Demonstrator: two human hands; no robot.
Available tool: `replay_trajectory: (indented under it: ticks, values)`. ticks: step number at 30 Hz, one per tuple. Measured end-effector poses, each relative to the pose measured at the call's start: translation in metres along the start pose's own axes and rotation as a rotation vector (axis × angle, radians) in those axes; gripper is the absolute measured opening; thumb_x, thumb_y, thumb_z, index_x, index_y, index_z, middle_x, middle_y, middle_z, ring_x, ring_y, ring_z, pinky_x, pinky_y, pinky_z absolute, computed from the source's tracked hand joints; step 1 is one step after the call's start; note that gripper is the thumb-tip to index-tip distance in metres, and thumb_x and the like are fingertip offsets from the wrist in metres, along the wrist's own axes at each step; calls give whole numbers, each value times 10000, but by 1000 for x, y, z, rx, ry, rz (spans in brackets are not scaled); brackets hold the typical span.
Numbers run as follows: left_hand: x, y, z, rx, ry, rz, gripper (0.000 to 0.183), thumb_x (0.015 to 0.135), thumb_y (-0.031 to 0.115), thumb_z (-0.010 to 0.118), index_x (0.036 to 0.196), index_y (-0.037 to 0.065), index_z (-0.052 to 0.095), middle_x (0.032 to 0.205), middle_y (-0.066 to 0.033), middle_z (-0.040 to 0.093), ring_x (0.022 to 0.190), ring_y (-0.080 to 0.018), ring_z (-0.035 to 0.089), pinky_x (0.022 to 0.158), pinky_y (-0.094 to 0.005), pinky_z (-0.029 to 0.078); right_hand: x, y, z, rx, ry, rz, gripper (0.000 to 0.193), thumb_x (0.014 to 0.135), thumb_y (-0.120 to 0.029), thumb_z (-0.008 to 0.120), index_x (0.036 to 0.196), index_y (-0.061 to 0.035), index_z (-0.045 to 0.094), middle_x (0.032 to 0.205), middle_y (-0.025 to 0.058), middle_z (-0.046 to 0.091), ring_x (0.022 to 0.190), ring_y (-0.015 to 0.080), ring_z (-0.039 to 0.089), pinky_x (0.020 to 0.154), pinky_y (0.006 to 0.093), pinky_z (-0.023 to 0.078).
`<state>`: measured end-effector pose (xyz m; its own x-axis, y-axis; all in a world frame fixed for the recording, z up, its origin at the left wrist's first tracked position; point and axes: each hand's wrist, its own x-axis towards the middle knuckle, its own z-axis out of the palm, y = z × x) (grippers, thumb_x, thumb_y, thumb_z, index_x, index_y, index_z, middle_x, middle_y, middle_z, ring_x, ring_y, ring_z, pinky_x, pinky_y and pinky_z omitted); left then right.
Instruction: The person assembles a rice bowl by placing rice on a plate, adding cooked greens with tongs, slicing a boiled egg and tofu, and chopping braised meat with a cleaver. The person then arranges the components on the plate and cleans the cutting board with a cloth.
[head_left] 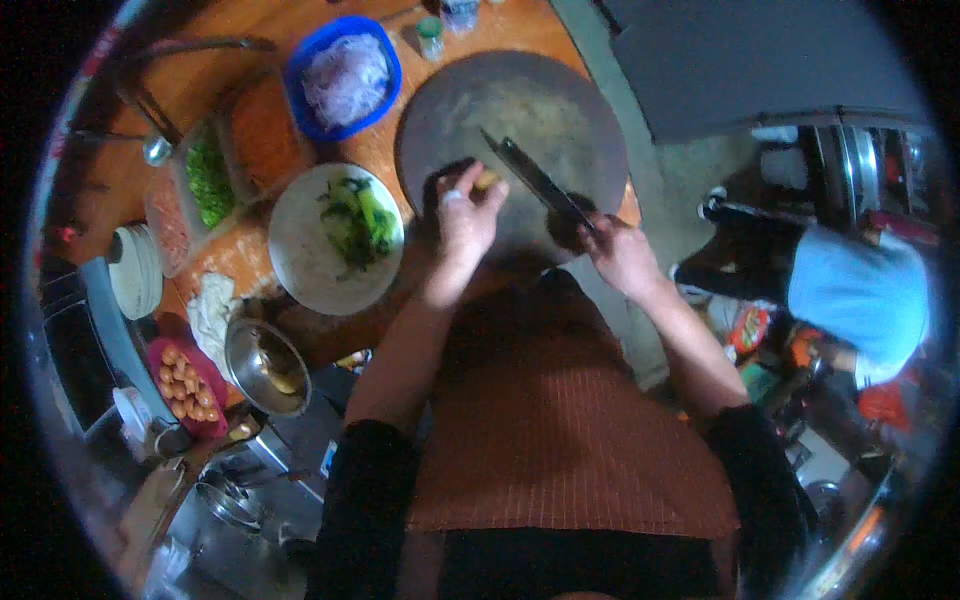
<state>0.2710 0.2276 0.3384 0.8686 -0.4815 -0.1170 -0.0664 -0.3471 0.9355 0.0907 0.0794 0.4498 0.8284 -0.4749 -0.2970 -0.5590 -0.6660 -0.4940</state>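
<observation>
My right hand is closed round the handle of a kitchen knife. Its dark blade slants up and left over a large round chopping board. Left of the blade, my left hand pinches a small yellowish piece between thumb and fingers, above the board's near left part. What kind of food the piece is I cannot make out. Beside my left hand stands a white plate with leafy greens on it.
Up left are a blue basin of pale shreds and containers of chopped greens, orange shreds and pinkish food. A metal bowl and a red tray of eggs lie lower left. A person in light blue is at right.
</observation>
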Motion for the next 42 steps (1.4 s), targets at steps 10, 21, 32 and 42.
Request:
replay_trajectory:
  ticks: [10, 21, 32, 42]
  values:
    - [-28, 29, -12, -631, -24, -223, 387, 919, 25, 636, 1296, 33, 549, 1037, -85, 614, 772, -125, 612, 675, -249, 548, -16, -17, -15, 108, -67, 5, 286, 964, -274, 542, 1125, -46, 603, 936, 227, 654, 894, 421, 634, 774, 488, 506]
    - [-19, 37, 17, -647, -6, -234, 306, 933, -19, 587, 1234, -12, 533, 1058, -111, 591, 809, -162, 642, 706, -314, 592, -14, 5, -31, 74, -67, 17, 266, 947, -260, 536, 1096, -54, 615, 975, 239, 650, 914, 436, 618, 789, 505, 494]
    - [-15, 36, 29, -602, 59, -207, 338, 898, 25, 670, 1213, -11, 552, 1059, -120, 626, 794, -181, 671, 678, -309, 603, -16, 2, -42, 17, 37, -91, 237, 955, -239, 533, 1066, -39, 596, 989, 243, 649, 891, 440, 631, 779, 507, 521]
    - [-25, 31, 33, -550, 91, -105, 339, 897, 11, 662, 1212, -5, 539, 1102, -133, 630, 871, -183, 668, 702, -301, 606, -20, -13, -58, 57, 15, -121, 141, 931, -142, 580, 980, -11, 573, 778, 247, 617, 741, 439, 620, 624, 495, 499]
